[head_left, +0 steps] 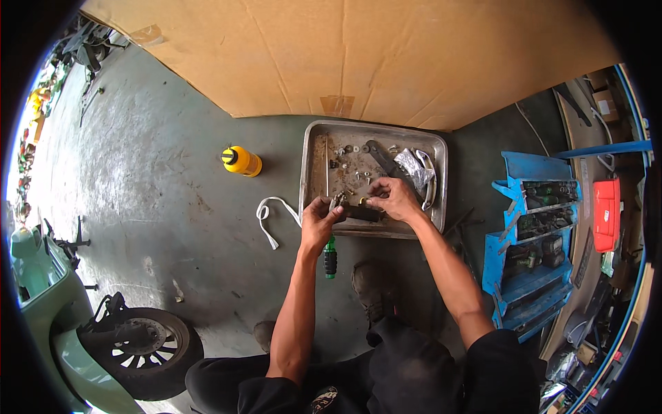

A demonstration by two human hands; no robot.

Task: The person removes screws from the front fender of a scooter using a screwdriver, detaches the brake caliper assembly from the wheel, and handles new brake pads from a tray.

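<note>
My left hand (318,222) grips a small metal part (338,201) over the metal tray (304,169). My right hand (392,200), fingers pinched, is beside it on a small yellowish fitting (363,201). A black cylindrical piece (362,214) lies beneath my fingers; whether it is held is unclear. The tray holds several washers and nuts (356,149), a long dark part (383,157), a plastic bag (414,165), a curved silver piece (429,186) and a thin rod (327,165). A green-and-black handled tool (330,262) is below my left hand.
A large cardboard box (345,55) stands beyond the tray. A yellow bottle (245,162) and white strap (265,214) are left of it. A blue toolbox (524,276) and red case (606,214) are right. A wheel (179,338) with pale green bodywork (45,317) is lower left.
</note>
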